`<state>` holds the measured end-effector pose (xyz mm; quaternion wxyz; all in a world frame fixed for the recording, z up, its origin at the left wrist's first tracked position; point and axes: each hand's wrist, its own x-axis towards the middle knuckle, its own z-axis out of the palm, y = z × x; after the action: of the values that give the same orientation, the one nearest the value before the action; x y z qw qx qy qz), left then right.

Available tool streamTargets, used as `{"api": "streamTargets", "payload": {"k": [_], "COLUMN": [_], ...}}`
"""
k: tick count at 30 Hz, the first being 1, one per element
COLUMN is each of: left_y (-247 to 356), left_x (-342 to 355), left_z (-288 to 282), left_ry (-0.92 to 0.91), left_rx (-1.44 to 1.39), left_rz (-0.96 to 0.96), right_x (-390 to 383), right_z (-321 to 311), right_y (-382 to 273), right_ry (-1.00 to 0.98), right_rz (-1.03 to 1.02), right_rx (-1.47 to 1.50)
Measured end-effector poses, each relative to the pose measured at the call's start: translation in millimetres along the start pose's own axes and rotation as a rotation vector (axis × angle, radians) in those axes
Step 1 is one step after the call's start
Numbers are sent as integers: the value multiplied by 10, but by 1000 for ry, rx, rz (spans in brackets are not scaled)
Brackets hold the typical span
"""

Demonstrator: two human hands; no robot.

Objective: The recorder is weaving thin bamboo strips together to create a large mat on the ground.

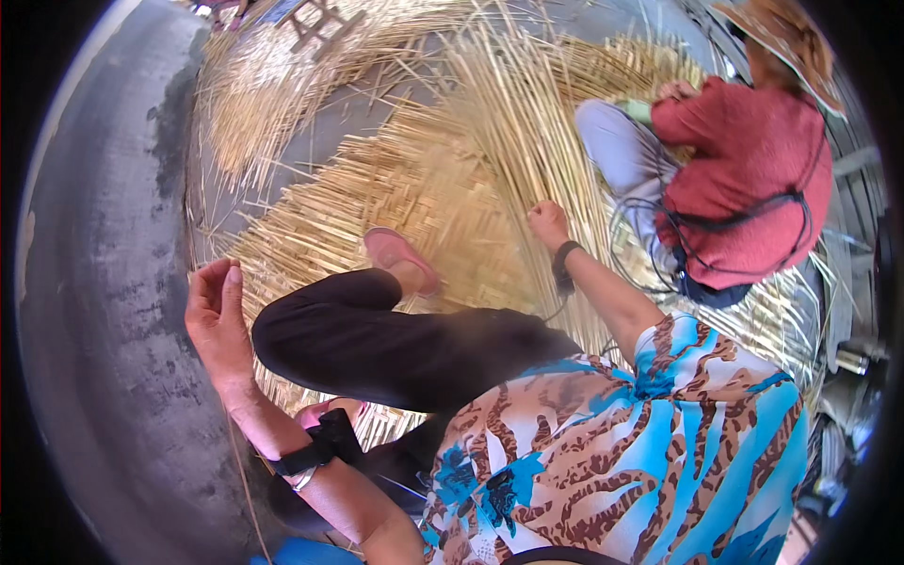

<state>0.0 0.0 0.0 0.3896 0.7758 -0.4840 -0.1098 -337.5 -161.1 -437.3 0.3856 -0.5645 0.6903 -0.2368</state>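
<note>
My left hand (217,315) is raised beside the grey wall, thumb and fingers drawn together. A thin, pale strand (247,490) hangs below its wrist; whether the fingers grip it is hard to make out. My right hand (548,226) is closed low over long, loose reed strips (518,141) at the right of a woven mat; its fingertips and anything in them are hidden. The woven mat (461,212) is straw-coloured, with a tight herringbone weave in the middle and unwoven strip ends fanning out at its left edge. My foot in a pink shoe (403,259) rests on it.
A smooth grey wall (113,282) runs along the left. Close on the right crouches another person in a red top (744,179) and a brown hat, with black cables around them. More loose strips (268,104) and a small wooden stool (318,24) lie farther off.
</note>
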Motion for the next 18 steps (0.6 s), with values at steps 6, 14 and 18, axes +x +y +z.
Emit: {"api": "streamTargets", "payload": {"k": [6,14,18], "left_y": [305,343,151], "left_x": [-109,-418,-485], "left_z": [120,-175,-374], "left_ry": [-142,-117,-89], "left_rx": [-61,-145,-142], "left_rz": [44,-26,-50], "right_x": [-317,-222,-88], "right_z": [-360,-507,-564], "right_y": [403,569,645], "right_ry": [63,313,67], "right_rz": [-19,108,161], "right_rx": [11,-61,-412]}}
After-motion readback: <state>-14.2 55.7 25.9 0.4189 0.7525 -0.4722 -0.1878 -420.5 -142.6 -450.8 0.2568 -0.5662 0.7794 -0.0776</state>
